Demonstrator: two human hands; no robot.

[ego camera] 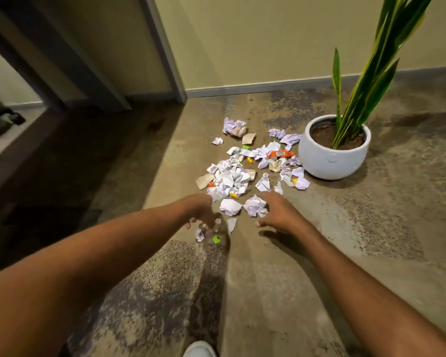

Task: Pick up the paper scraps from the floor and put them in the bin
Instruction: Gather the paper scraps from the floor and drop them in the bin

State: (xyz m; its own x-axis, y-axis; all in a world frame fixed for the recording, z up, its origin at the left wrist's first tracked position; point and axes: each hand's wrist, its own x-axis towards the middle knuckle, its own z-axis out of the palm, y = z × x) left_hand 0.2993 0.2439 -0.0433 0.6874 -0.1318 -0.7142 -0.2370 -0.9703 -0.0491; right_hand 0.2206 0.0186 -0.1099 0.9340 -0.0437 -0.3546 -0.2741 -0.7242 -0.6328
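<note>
On the mottled floor (281, 279), just beside the white pot (330, 161), the paper scraps (232, 176) lay in a loose heap, with a few strays nearer the person. No bin showed in the view. The right hand (278, 215) reached out with its fingers (268, 199) spread and released, at the edge of a crumpled ball (254, 206); whether they touched it could not be told. The left hand (204, 211) hung over a small scrap (200, 234) and a green scrap (216, 239). Its fingers were curled downward and blurred, so it could not be told whether they grasped anything.

The likely trouble lay in the scraps themselves. They were light, springy wads and torn flat slips of lined white paper, mixed with stiffer brown pieces (204, 180) and a glossy orange wrapper (280, 153). A big two-handed scoop would probably shed the smaller bits on the way to the bin, wherever it stood. The flat slips would probably cling to the hard floor and resist a pinch. The floor looked rough and blotchy, so pale fragments might be overlooked on its lighter patches. The pot was round and smooth, and its long stiff leaves (371, 73) rose up and away to the right. Scraps lay right against its side, and a careless sweep there could push them round behind it.
</note>
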